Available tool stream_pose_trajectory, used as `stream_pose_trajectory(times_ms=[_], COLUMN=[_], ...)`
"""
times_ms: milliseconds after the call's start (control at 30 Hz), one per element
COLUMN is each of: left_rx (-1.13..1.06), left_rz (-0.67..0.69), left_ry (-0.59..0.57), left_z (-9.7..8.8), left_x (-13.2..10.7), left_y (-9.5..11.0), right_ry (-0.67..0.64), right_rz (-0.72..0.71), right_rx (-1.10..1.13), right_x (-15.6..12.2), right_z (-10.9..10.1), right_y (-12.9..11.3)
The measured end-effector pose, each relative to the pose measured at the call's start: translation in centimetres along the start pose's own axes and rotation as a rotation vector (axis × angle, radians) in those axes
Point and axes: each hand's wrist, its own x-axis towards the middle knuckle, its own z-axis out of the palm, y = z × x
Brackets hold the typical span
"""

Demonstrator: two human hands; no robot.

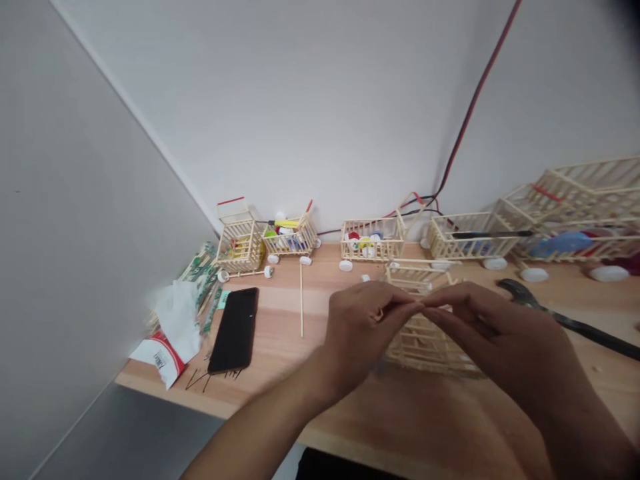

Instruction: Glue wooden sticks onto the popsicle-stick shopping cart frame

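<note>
OK, left to right. Tissue [177, 317] and a red-white wrapper [159, 360] are bunched at the desk [280, 360] corner, with green-printed sticks [205, 283] just beside them. A black phone [234, 330] is laid flat nearby, prob. parked away from the work area. Mini stick carts [240, 245] are lined up along the wall, prob. kept back to free up desk space. Colored caps [363, 243] are piled in one. A loose stick [301, 300] is left flat on the desk, and white cap wheels [345, 265] are scattered near the carts.

Left hand [360, 330] and right hand [495, 333] are raised over another stick cart [425, 347], center-right on the desk, partly hidden by them. Fingertips [407, 305] of both hands are pressed together, other fingers curled. A thin bit [421, 306] appears pinched there, too small to ID, prob. held up for a clear view. A dark hooked tool [565, 323] is left within reach on the right.
</note>
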Motion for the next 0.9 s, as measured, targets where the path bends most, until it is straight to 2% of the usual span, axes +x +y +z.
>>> stream_pose_trajectory(times_ms=[167,367,600,767,900], left_rx=[0.033,-0.141,-0.314,-0.406,-0.494], left_rz=[0.024,-0.138,-0.246,-0.256,-0.236], left_ry=[0.009,-0.026,-0.034,-0.036,-0.03], left_z=[-1.0,-1.4,-1.2,-0.9,-0.9], left_x=[0.5,0.9,1.0,1.0,1.0], left_y=[0.1,-0.2,-0.8,-0.7,-0.6], right_ry=[-0.058,-0.087,-0.133,-0.151,-0.097], right_rz=[-0.153,-0.249,-0.17,-0.12,-0.05], right_rx=[-0.124,-0.222,-0.242,-0.205,-0.116], right_x=[1.2,1.9,2.3,2.7,3.1], right_z=[-0.5,-0.3,0.1,-0.1,-0.7], right_y=[-1.4,-2.5,-2.9,-2.7,-2.4])
